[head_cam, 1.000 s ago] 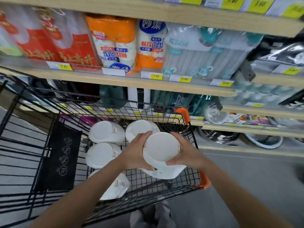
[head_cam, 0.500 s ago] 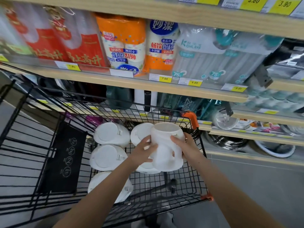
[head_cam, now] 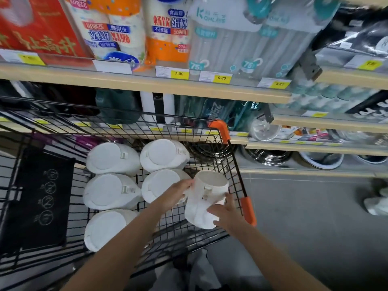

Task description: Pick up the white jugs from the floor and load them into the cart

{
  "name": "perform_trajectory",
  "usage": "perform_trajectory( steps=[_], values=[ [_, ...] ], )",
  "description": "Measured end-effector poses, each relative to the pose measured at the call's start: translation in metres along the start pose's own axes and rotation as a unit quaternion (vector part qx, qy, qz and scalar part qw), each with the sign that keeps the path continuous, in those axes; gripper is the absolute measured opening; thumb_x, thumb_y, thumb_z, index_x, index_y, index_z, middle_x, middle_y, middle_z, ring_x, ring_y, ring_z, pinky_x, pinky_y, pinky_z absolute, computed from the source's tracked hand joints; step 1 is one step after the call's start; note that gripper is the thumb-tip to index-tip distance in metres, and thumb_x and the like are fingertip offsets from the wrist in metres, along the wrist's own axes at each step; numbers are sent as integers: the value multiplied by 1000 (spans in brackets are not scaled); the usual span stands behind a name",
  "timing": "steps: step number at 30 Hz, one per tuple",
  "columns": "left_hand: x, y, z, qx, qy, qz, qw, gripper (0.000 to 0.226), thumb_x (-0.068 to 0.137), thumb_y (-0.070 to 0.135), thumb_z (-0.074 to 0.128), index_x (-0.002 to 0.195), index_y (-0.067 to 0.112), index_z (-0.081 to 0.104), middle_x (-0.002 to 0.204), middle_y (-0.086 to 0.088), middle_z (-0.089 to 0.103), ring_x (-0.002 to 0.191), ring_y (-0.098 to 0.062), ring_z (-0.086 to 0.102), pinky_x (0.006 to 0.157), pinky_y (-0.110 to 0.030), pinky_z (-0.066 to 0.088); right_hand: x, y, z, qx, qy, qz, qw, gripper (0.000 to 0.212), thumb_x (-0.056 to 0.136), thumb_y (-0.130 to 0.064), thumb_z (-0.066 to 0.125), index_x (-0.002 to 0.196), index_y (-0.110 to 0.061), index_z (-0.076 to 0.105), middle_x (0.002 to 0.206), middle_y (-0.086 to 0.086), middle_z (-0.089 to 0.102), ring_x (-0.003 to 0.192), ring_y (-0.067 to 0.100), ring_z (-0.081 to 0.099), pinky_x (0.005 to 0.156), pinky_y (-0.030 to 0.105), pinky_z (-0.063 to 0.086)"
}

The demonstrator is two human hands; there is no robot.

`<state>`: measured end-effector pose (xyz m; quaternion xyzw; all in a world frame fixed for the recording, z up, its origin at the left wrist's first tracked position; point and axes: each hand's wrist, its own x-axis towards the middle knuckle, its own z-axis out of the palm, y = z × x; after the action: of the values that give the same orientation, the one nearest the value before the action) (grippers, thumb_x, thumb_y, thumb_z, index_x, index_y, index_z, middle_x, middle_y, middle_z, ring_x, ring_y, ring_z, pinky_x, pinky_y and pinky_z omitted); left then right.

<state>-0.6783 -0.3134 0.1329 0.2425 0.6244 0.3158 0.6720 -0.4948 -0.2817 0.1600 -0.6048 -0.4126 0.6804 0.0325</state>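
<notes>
A black wire cart (head_cam: 236, 164) with orange corner guards stands in front of me. Several white jugs lie inside it with their lids up, among them one at the back left (head_cam: 111, 158), one at the back middle (head_cam: 163, 154) and one at the front left (head_cam: 105, 227). Both my hands hold another white jug (head_cam: 206, 198) tilted inside the cart's right side. My left hand (head_cam: 176, 192) grips its upper left side. My right hand (head_cam: 225, 213) cups its lower right side.
Store shelves (head_cam: 147, 85) with packs of paper cups and price tags rise behind the cart. Metal bowls (head_cam: 268, 156) sit on the lowest shelf. Grey floor (head_cam: 304, 217) spreads to the right, with a white shoe (head_cam: 375, 204) at its far edge.
The jug has gone down and to the right, into the cart's right side. Both hands went with it and the view came closer to the cart.
</notes>
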Motion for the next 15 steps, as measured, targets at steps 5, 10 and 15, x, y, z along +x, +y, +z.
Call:
perform_trajectory(
  steps=[5, 10, 15],
  values=[
    [-7, -19, 3, 173, -32, 8, 984, 44, 93, 33, 51, 135, 21, 47, 139, -1, 51, 130, -19, 44, 111, -36, 33, 4, -29, -4, -152, -120, -10, 981, 43, 96, -9, 50, 136, -17, 38, 132, 8, 54, 119, 21, 52, 102, 35, 44],
    [2, -34, 2, 296, -23, 48, 954, 61, 88, 25, 65, 142, 29, 37, 141, 1, 41, 130, -18, 42, 106, -28, 35, 64, -46, -29, -437, -32, -130, 890, 46, 96, -7, 43, 140, -19, 40, 147, 7, 35, 134, 22, 34, 108, 31, 27],
    [19, -54, 22, 277, 70, 88, 954, 76, 78, 41, 74, 141, 30, 33, 122, -1, 49, 108, -16, 49, 93, -33, 44, 111, -38, -20, -519, -76, -65, 849, 74, 91, -43, 56, 150, -32, 13, 155, 11, 20, 139, 30, 27, 113, 40, 26]
  ],
)
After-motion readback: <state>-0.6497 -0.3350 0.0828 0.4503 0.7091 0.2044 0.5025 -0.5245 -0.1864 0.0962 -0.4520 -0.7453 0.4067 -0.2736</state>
